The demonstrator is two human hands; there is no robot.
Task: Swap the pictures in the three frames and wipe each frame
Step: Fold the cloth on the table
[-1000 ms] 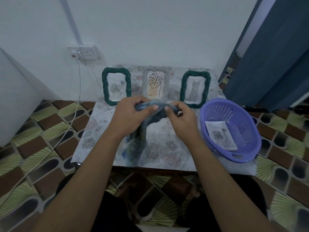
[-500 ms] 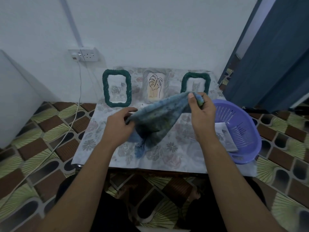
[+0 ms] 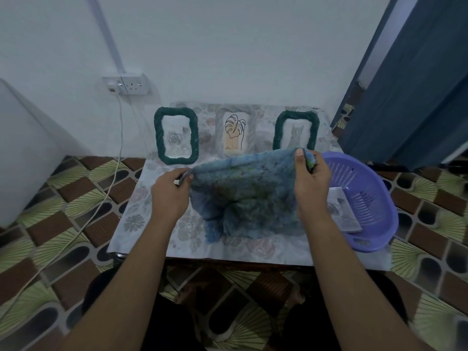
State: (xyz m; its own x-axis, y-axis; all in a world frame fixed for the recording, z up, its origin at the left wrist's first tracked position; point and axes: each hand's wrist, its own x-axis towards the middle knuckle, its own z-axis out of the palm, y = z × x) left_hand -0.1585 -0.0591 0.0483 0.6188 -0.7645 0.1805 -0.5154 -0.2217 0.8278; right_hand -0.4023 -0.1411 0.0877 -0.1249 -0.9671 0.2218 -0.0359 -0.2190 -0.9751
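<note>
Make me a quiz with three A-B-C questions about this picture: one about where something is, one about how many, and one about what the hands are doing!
1. Where is the purple basket?
A. At the right end of the table.
B. At its left end.
C. On the floor.

2. How many picture frames stand at the back?
A. Two.
B. Three.
C. Five.

3. What are the left hand and right hand doing with the blue cloth?
A. Pressing it flat.
B. Leaving it alone.
C. Holding it up, spread out.

Answers:
1 A, it sits just right of the right hand.
2 B, two green ones with a pale one between.
3 C, each hand pinches a top corner.
</note>
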